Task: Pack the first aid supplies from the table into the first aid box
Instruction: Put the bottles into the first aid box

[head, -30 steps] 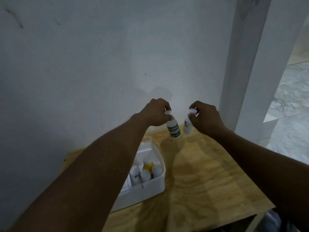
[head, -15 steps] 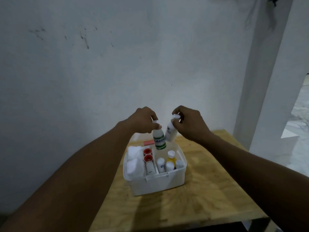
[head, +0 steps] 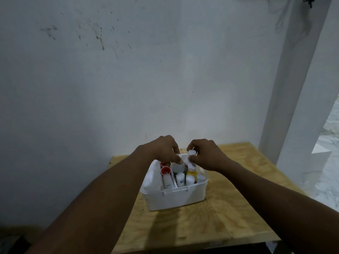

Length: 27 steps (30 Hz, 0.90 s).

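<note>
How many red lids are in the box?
2. One red lid sits nearer; the other is just behind it, partly under the left hand. More may be hidden.

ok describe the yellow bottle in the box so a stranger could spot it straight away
On the wooden table stands an open white first aid box. In its right section, behind the front row of white bottles and just under the right hand, stands the yellow bottle. It is the only yellow thing there; its neighbours are white, and the red caps sit further left.
</note>
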Motion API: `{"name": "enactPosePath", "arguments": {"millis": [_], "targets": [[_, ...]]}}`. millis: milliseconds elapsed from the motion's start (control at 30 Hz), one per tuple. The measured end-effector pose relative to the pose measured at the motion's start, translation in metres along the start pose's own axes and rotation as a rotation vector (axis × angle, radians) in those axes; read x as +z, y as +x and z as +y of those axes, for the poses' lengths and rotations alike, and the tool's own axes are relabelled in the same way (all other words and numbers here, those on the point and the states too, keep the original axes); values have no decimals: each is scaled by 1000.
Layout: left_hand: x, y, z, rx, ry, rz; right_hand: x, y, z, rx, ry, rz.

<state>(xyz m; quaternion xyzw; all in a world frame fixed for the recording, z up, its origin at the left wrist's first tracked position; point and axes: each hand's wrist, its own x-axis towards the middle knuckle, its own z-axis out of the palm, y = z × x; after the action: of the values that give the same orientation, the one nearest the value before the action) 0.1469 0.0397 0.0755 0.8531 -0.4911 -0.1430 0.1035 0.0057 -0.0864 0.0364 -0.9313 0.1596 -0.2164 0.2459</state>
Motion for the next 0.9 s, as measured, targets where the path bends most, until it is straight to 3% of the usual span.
{"name": "enactPosePath", "arguments": {"millis": [267,600,767,900], "targets": [[7,-5,6,-105,-139,-189,5,9,3,109,5,-107],[0,-10,12,-184,-144,-250,5,15,-2,165,42,-223],[-7,-14,11,-185,-151,-178,0,17,-4,165,27,-182],[-14,-17,-10,-152,-177,97,-8,25,0,217,23,-78]]}}
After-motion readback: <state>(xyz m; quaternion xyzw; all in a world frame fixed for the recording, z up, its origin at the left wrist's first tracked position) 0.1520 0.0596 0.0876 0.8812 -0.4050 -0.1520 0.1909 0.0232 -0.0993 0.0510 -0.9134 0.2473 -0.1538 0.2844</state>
